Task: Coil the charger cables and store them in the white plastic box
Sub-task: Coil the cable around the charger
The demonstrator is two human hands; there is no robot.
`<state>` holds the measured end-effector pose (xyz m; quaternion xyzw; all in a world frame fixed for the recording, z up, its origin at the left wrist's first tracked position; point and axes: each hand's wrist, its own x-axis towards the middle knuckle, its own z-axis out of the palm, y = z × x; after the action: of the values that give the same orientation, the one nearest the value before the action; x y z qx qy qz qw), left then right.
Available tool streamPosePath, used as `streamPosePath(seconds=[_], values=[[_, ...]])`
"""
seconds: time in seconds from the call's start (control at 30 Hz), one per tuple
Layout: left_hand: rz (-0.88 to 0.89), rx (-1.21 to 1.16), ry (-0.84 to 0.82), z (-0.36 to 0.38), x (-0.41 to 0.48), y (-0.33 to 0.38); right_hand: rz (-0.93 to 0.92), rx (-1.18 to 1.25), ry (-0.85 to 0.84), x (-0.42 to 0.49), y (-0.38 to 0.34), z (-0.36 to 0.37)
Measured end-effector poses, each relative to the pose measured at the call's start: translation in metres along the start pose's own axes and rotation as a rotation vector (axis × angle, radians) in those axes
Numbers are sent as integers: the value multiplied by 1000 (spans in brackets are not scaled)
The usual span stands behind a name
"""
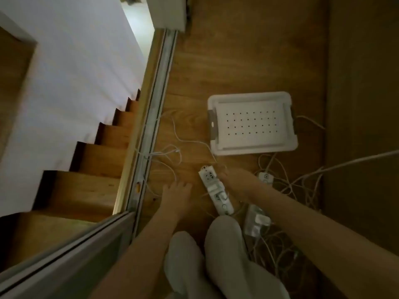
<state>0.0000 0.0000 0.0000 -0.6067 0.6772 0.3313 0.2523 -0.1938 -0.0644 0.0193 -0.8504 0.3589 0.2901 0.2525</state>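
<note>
Down on the floor, nothing's coiled yet: your left hand lies open, right hand too blurry to call, so grab that cable.

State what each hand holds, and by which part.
Left hand, spread open, holds nothing. Right hand lies against the power strip; a grip cannot be told.

dim wooden floor; white wall above a wooden staircase, metal rail.
</note>
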Motion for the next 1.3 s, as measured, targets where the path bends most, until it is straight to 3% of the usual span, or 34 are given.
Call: streamPosePath(seconds=[0.1,0.27,0.5,0.73,0.9,1.1,1.17,1.23,1.3], values=[[19,-41,36,39,38,9,-23,-142,-49,39,-3,54],[20,-208,140,80,67,28,-64,-327,58,69,-10,84],[-6,-280,505,97,75,29,61,-95,82,71,0,93],[63,-562,450,87,82,19,84,-11,184,72,10,88],[182,-871,224,92,90,12,-18,-69,293,73,16,86],[103,-1314,-2,64,107,19,-125,-104,412,85,37,77],[118,-1232,122,66,110,15,-130,-71,338,87,39,73],[137,-843,244,76,117,9,-106,78,278,91,41,71],[132,-486,226,94,127,5,-58,235,242,93,41,67]])
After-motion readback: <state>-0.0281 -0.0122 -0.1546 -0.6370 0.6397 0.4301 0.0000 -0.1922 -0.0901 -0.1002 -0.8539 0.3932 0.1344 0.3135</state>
